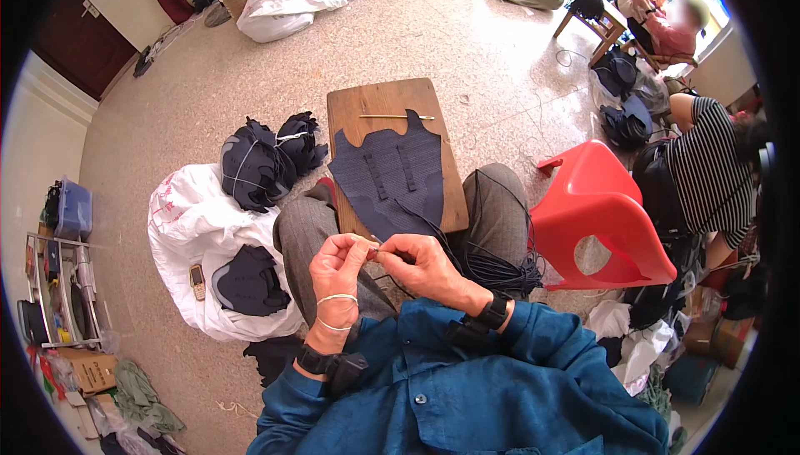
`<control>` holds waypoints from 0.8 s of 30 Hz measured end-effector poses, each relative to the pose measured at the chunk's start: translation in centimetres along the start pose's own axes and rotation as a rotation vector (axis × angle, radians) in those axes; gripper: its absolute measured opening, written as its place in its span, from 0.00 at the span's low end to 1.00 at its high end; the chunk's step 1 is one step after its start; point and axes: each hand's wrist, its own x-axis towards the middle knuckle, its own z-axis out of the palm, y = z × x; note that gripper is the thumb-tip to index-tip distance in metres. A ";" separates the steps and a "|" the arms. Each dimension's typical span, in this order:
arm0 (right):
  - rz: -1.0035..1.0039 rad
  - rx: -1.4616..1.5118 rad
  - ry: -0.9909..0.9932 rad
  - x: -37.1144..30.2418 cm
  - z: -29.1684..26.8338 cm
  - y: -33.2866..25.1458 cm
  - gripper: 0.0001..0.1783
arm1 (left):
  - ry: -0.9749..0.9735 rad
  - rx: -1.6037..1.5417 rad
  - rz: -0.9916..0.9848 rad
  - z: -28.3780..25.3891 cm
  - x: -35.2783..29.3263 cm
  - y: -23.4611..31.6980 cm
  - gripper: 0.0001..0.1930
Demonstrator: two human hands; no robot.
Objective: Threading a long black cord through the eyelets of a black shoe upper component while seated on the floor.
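"Where's the dark piece [350,167]?"

"On the board [346,103], between the knees. On my feed, two darker bands [406,168] cross its face, so I'd call that part done. A slim stick [383,116] lies near its top edge."

"And the cord [417,215]?"

"It trails over the piece's lower part; I can't tell whether it's fastened there. More lies in a heap [510,273] by the right knee."

"The grip?"

"Left hand [340,263] and right hand [423,268] meet, fingertips pinched together on a dark bit [374,249]. Perhaps the cord's end; it's too small for me to say. I'd judge the cord work unfinished."

"Much left beyond that?"

"Probably plenty: a tied bundle [248,159] of similar pieces sits to the left, and another piece [250,282] lies on the white sack [179,226]."
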 end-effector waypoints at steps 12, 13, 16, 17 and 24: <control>-0.101 -0.143 0.058 0.2 0.2 -0.3 0.09 | 0.011 0.032 0.030 0.1 0.1 -0.2 0.03; -0.047 -0.108 0.060 0.0 -0.1 -0.3 0.09 | 0.002 0.013 0.020 0.5 0.0 -0.2 0.03; 0.043 -0.021 0.023 -0.2 -0.5 -0.4 0.09 | -0.018 -0.005 -0.028 0.5 -0.1 -0.4 0.03; 0.035 -0.031 0.009 -0.1 -0.6 -0.3 0.09 | -0.015 -0.006 -0.020 0.5 0.0 -0.3 0.03; -0.074 -0.113 0.000 0.0 -0.5 -0.8 0.09 | -0.038 0.020 -0.006 -0.2 0.0 -0.3 0.03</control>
